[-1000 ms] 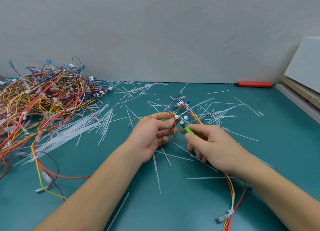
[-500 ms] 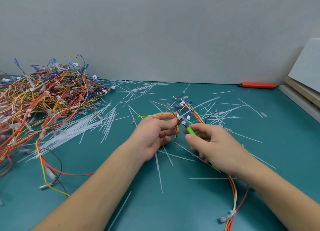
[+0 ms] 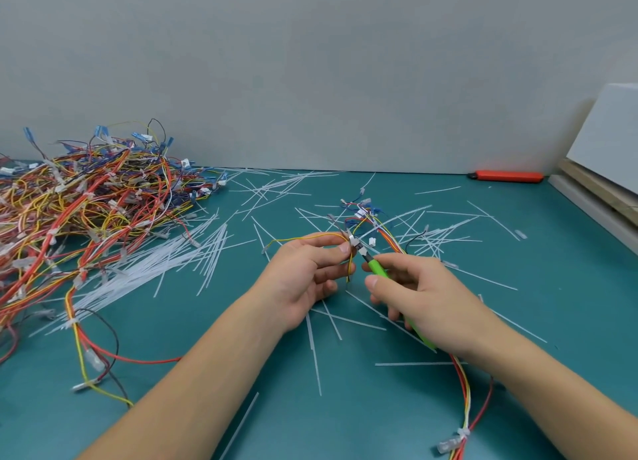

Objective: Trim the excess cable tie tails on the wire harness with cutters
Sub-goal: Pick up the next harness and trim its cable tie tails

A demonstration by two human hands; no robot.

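My left hand (image 3: 303,276) pinches a wire harness (image 3: 379,228) of red, orange and yellow wires just left of a white cable tie (image 3: 354,241). My right hand (image 3: 417,294) grips green-handled cutters (image 3: 378,269), and their metal jaws sit right at that tie. A white tie tail (image 3: 397,219) sticks up and to the right from the tie. The harness runs under my right hand and off the bottom edge near a clear connector (image 3: 448,444). Whether the jaws are closed on the tail is too small to tell.
A big heap of tangled harnesses (image 3: 86,211) fills the left of the teal table (image 3: 207,373). Cut white tails (image 3: 155,263) lie scattered over the middle and back. An orange knife (image 3: 504,176) lies by the wall; white and wooden boards (image 3: 600,187) lean at the right.
The view has shifted slightly. Both hands keep their grip in nearly the same place, with the cutter jaws staying at the tie.
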